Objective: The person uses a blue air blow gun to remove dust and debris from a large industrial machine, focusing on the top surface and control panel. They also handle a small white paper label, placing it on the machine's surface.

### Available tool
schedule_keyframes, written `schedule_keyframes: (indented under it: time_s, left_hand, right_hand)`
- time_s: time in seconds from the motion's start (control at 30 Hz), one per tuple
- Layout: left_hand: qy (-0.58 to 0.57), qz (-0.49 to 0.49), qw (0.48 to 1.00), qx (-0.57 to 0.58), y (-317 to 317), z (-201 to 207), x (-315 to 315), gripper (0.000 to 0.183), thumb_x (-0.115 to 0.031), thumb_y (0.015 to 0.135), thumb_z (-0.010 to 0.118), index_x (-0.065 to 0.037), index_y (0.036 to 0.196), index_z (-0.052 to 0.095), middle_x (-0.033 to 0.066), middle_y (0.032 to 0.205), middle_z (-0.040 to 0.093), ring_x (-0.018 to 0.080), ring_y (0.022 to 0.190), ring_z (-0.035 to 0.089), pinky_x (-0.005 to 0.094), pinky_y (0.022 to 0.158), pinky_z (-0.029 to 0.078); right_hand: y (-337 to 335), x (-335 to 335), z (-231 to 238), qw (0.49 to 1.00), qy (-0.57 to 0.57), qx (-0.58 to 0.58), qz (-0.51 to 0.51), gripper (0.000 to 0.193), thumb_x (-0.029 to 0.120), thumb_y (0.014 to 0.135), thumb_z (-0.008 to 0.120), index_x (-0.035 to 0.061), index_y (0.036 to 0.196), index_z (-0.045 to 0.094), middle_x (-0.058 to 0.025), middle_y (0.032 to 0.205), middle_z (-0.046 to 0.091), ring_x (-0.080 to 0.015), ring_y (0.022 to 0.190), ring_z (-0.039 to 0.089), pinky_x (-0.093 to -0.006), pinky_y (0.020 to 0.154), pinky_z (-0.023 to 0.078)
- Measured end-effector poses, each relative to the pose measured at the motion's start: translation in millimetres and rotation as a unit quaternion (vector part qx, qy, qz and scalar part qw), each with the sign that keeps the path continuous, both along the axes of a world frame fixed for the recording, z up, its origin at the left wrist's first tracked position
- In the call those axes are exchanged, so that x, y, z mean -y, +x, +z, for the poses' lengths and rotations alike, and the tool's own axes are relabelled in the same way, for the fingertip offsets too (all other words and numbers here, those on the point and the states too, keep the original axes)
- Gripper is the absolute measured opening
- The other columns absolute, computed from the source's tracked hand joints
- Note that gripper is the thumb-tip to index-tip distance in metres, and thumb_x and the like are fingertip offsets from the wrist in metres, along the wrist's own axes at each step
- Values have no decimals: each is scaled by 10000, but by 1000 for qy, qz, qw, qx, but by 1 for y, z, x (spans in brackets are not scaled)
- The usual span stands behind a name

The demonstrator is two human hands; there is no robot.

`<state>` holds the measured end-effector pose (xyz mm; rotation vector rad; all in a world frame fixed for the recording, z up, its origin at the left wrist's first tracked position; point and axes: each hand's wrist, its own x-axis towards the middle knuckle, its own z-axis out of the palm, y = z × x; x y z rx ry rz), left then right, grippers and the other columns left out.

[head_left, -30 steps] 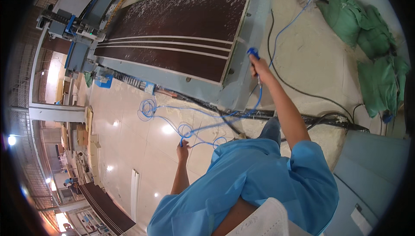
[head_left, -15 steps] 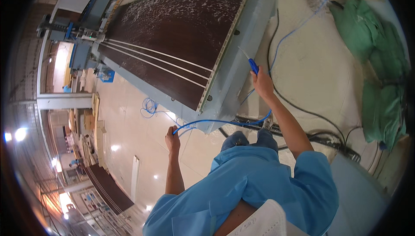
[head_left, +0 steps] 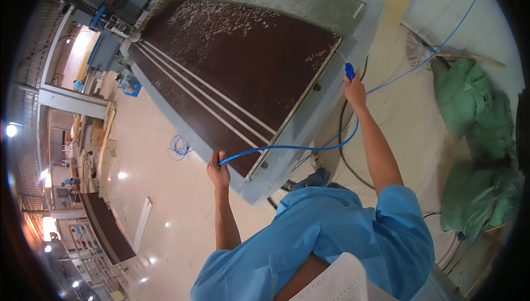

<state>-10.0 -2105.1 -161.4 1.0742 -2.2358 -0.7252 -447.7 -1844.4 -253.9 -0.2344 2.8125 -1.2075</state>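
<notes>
My right hand [head_left: 356, 92] is closed around a blue air blow gun [head_left: 349, 71], whose thin metal nozzle reaches toward the right edge of a dark brown panel [head_left: 243, 69]. Pinched in my left hand [head_left: 219, 173], near the panel's near left corner, is a blue air hose [head_left: 292, 147]. The hose sags across in front of me and rises to the blow gun. Three pale parallel lines run along the panel's left part. White chips [head_left: 215, 19] are scattered thickly over its far end, with a few by the right edge.
The panel lies on a blue-grey machine table [head_left: 295, 132]. A machine head [head_left: 122, 28] stands at its far left. Green sacks [head_left: 469, 102] slump at the right. A black cable and more blue hose [head_left: 179, 145] lie on the floor. Shelving stands far left.
My right hand with the blow gun has moved right along the panel's edge. The hose in my left hand now passes over the panel's near corner. The whole view has shifted.
</notes>
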Motion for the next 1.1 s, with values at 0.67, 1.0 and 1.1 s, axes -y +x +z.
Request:
schedule_keyframes:
  time_s: [0.67,1.0,1.1]
  left_hand:
    - [-85,55,983,154,-346,-120,134,263,-240,991,535,-123,1207,629,79,1285,618,310,1256,524,463,1026,418]
    - [-84,160,960,212,-365,-151,144,369,-228,976,551,-131,1331,578,54,1446,530,279,1391,427,459,1150,292]
    - [-85,160,959,220,-370,-146,148,376,-238,965,572,-141,1328,576,43,1426,541,278,1381,432,457,1141,294]
  right_hand:
    - [-314,240,-11,942,194,-38,271,371,333,1005,533,40,1232,518,-245,1017,695,-427,982,667,-538,821,520]
    - [-362,504,-41,872,225,-177,398,272,141,992,469,19,1230,522,-231,952,715,-366,907,719,-468,758,586]
    - [-372,567,-41,873,214,-186,397,296,118,981,465,22,1257,513,-240,958,713,-366,915,721,-454,755,594]
